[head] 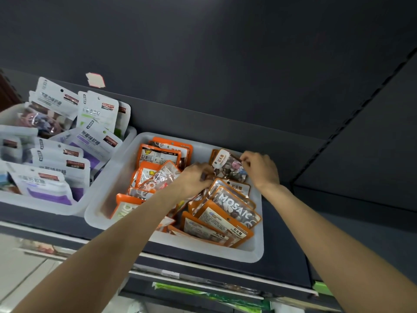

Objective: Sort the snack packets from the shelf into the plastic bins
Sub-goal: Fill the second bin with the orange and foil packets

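- Dark shelf [282, 256] against a dark back panel carries two translucent plastic bins side by side.
- Right bin [255, 249]: orange-edged snack packets, several marked "MOSAIC".
- Left bin [74, 206]: white and purple packets.
- One orange packet [225, 164] stands upright at the right bin's far corner.
- Left hand [196, 177]: fingers curled, pinching that packet's lower left edge.
- Right hand [259, 168]: fingertips pinching its upper right edge.

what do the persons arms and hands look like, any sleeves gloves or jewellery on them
Both forearms are bare for as far as the view shows them, with no sleeves in sight. The left hand and the right hand are bare too: no gloves, and no watch, bracelet or ring visible on wrists or fingers.
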The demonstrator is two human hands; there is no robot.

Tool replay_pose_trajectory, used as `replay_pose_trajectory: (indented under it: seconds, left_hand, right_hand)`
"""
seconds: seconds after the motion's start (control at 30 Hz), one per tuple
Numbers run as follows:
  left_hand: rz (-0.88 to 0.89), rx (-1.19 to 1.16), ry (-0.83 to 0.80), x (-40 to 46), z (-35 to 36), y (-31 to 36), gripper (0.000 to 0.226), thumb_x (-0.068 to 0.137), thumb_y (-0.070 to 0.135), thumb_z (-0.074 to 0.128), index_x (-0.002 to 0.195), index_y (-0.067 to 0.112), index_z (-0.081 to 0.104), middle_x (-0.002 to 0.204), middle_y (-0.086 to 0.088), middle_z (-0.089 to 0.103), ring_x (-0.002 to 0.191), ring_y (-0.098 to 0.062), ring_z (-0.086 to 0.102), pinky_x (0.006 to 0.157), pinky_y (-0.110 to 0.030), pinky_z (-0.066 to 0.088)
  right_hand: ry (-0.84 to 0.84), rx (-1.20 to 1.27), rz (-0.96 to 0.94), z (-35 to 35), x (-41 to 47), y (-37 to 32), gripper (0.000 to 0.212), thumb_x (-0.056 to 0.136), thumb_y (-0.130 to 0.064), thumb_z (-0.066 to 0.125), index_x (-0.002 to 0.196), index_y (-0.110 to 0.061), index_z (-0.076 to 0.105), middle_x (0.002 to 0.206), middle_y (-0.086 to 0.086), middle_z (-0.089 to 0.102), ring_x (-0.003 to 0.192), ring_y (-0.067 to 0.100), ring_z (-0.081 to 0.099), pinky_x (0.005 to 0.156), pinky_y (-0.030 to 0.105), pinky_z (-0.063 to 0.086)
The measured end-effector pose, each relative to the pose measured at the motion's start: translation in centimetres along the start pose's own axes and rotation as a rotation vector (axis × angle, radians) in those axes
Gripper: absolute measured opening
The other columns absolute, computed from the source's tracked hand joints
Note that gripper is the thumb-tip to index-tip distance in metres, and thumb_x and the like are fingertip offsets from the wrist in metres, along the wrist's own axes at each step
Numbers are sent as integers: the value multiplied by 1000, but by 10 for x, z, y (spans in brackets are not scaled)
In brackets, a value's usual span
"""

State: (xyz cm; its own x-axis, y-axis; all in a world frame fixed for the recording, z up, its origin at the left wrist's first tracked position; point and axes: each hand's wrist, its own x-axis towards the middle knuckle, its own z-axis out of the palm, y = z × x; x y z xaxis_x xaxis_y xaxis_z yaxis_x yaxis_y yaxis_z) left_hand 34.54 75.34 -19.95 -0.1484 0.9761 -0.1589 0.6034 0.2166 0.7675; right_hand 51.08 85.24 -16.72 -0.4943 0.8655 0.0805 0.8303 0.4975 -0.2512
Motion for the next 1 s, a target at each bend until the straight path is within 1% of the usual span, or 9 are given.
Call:
replay_pose_trajectory:
  seconds: [0.2, 0.33, 0.43, 0.53, 0.6, 0.67, 0.77, 0.9, 1.0]
  left_hand:
    - [-37, 153, -95, 5, 0, 0, 40, 89, 2, 54, 127, 16, 54, 115, -7, 61, 102, -22, 60, 84, -25, 48]
    - [-47, 107, -84, 5, -2, 1, 38, 88, 3, 60, 124, 16, 56, 111, -5, 60, 98, -17, 58, 84, -24, 47]
    - [-36, 63, -99, 6, -4, -1, 36, 88, 8, 62, 122, 19, 55, 111, -3, 60, 97, -16, 59, 85, -27, 48]
    - [-37, -13, -95, 7, -9, -2, 34, 88, 14, 64, 120, 22, 55, 107, -3, 63, 92, -14, 62, 81, -27, 49]
    - [-37, -36, -103, 7, -10, -2, 31, 89, 15, 63, 118, 23, 55, 103, -2, 65, 88, -13, 63, 78, -24, 47]
    - [-29, -32, -114, 6, -9, -3, 31, 91, 15, 60, 121, 22, 54, 104, -2, 64, 89, -14, 63, 81, -25, 48]
    - [-31, -54, -118, 4, -8, -4, 32, 93, 7, 55, 123, 19, 55, 108, -4, 63, 98, -17, 61, 90, -31, 49]
    - [-40, -78, -119, 6, -9, -3, 36, 91, -4, 53, 121, 16, 57, 105, -9, 63, 95, -20, 61, 89, -31, 51]
    - [-67, -77, -116, 9, -7, -4, 38, 89, -6, 54, 119, 17, 58, 104, -10, 64, 93, -22, 63, 91, -36, 52]
  right_hand:
    - [-53, 126, 14, 9, -8, 0, 38, 92, -7, 54, 128, -19, 46, 130, 6, 43, 119, 23, 46, 88, 35, 48]
    - [-70, -5, -9, 6, -10, 1, 32, 96, -21, 51, 128, -19, 51, 125, 5, 56, 113, 23, 55, 80, 33, 48]
    - [10, -13, -9, 4, -12, -5, 22, 97, -22, 49, 116, -18, 60, 115, 5, 63, 102, 23, 61, 67, 27, 42]
    - [86, 50, 101, 4, -11, -6, 11, 97, -25, 49, 103, -19, 56, 104, 4, 66, 88, 21, 63, 61, 26, 39]
    - [-32, -24, 128, 5, -11, -6, 17, 96, -24, 53, 111, -18, 54, 111, 6, 64, 96, 23, 62, 69, 31, 47]
    - [-87, -41, 143, 6, -10, -8, 37, 92, -25, 59, 126, -17, 47, 123, 8, 59, 112, 27, 58, 87, 40, 49]
    - [-2, 87, 93, 1, -5, -13, 51, 92, -21, 60, 137, -20, 35, 126, 8, 57, 115, 27, 57, 87, 40, 51]
    - [-29, 40, -34, -1, 2, -12, 23, 96, -16, 52, 118, -19, 59, 110, 5, 66, 97, 21, 65, 68, 29, 53]
    - [-124, -12, -62, 1, -1, -8, 25, 95, -15, 53, 118, -17, 62, 111, 4, 66, 97, 19, 64, 65, 23, 46]
